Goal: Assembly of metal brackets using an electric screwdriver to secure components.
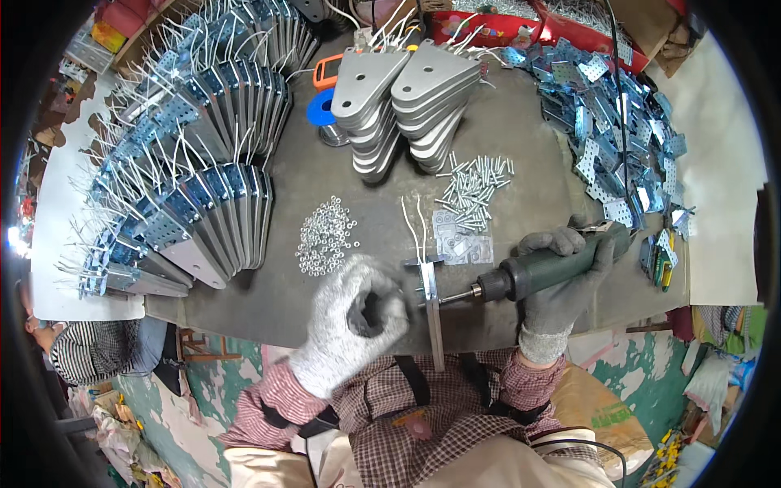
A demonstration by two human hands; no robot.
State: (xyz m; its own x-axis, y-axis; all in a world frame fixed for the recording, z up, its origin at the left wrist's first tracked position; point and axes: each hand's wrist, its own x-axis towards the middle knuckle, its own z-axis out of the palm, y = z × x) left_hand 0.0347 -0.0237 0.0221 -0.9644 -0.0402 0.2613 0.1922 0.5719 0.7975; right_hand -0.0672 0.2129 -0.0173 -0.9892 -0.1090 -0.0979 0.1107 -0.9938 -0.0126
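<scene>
The left hand [358, 313], in a light glove, is curled with its fingers closed beside a plate [431, 305] that stands on edge at the near rim of the tabletop [537, 171]; what they grip is hidden. The right hand [565, 281] is wrapped tight around a green driver [541, 272], held level, its bit touching the plate. Nuts [325, 234] and screws [472, 189] lie loose behind.

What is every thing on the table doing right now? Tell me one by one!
left hand: gloved, closed on the metal plate.
right hand: gloved, gripping the electric screwdriver.
electric screwdriver: lying sideways, tip against the plate.
metal plate: held on edge, white wires sticking up.
nuts: loose in a pile.
screws: loose in a heap.
grey plates: stacked in two fanned piles.
</scene>
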